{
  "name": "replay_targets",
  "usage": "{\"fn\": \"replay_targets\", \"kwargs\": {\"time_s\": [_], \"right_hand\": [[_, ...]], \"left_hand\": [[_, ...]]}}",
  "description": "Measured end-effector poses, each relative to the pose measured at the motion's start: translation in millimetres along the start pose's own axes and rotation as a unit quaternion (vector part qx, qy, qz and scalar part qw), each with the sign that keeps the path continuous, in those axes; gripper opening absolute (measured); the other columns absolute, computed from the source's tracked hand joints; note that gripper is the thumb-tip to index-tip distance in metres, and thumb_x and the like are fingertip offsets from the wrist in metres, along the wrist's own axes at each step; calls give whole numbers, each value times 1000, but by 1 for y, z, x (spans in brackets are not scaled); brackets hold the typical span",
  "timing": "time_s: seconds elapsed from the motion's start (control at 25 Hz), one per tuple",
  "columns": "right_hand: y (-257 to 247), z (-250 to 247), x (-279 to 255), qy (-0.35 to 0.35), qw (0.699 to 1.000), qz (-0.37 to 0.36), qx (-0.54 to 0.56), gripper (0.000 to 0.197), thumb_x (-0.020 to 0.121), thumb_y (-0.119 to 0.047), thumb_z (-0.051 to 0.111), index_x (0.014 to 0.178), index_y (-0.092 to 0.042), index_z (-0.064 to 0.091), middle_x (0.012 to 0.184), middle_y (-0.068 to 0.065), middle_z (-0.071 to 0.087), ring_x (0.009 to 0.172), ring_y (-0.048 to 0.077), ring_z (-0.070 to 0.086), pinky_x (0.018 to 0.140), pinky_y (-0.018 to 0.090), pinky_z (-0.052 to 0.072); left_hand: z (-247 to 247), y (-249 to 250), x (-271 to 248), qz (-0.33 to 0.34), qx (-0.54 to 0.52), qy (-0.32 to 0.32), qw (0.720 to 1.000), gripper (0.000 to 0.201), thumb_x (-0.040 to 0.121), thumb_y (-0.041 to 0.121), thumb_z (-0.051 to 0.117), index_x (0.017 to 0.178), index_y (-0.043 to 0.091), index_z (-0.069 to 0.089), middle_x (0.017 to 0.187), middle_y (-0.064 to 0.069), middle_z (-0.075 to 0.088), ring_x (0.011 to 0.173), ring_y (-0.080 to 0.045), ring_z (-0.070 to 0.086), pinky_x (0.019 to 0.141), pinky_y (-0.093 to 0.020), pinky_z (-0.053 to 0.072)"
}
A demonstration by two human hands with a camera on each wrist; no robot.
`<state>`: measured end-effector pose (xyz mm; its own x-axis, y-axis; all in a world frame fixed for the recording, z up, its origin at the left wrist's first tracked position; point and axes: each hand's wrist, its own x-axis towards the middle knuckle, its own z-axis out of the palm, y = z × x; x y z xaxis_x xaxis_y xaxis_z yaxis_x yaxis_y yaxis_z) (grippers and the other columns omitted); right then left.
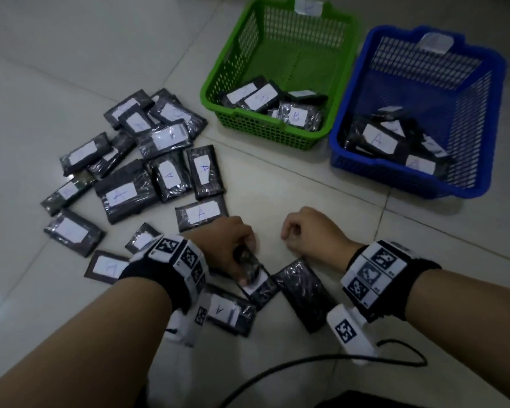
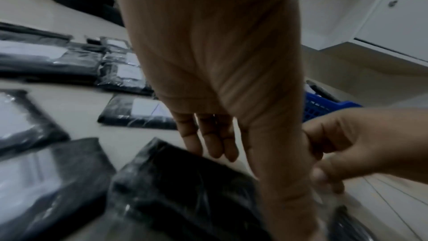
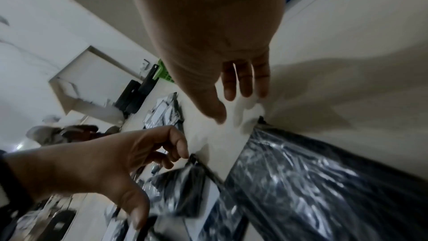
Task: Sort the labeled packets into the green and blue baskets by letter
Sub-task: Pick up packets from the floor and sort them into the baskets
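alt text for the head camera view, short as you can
The left hand pinches a black wrapped packet off the floor; the right hand hovers empty. Labeled packets lie scattered left; green basket and blue basket sit beyond.

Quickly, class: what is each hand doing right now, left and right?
Left hand: pinching a black plastic-wrapped packet with a white label.
Right hand: loosely curled, holding nothing.

Both bare forearms reach forward from the near edge of the floor, each wrist wrapped in a black band carrying marker-printed white blocks. The left hand points down, fingers extended, thumb and fingertips pinching a packet. The right hand hovers beside it, fingers loosely curled, holding nothing.
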<state>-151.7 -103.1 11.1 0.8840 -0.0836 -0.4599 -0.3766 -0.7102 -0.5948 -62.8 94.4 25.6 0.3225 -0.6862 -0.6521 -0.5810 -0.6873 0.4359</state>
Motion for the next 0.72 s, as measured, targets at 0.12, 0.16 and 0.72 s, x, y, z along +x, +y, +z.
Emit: {"fn": "replay_targets", "kwargs": {"time_s": [0.12, 0.16, 0.72], "right_hand": [[-9, 14, -16, -132, 976, -8, -175, 53, 58, -49, 80, 95, -26, 49, 102, 0, 39, 95, 20, 43, 69, 33, 44], [-14, 18, -21, -148, 963, -19, -226, 68, 53, -56, 80, 102, -24, 45, 107, 2, 37, 98, 22, 43, 67, 33, 43], [-18, -67, 33, -26, 875, 87, 476, 22, 87, -15, 48, 97, -9, 67, 100, 21, 62, 86, 30, 56, 76, 39, 47]], "left_hand": [[24, -5, -10, -47, 1, -3, 999, 62, 55, 39, 85, 107, 28, 52, 110, 3, 49, 103, -18, 46, 90, -35, 45], [26, -6, -12, -55, -13, 20, 998, 60, 57, 37, 84, 108, 27, 53, 110, 3, 50, 102, -18, 48, 90, -36, 45], [-56, 5, 9, -12, -724, 105, 682, 35, 98, 28, 32, 111, 9, 58, 95, -14, 70, 72, -23, 67, 59, -27, 53]]}}
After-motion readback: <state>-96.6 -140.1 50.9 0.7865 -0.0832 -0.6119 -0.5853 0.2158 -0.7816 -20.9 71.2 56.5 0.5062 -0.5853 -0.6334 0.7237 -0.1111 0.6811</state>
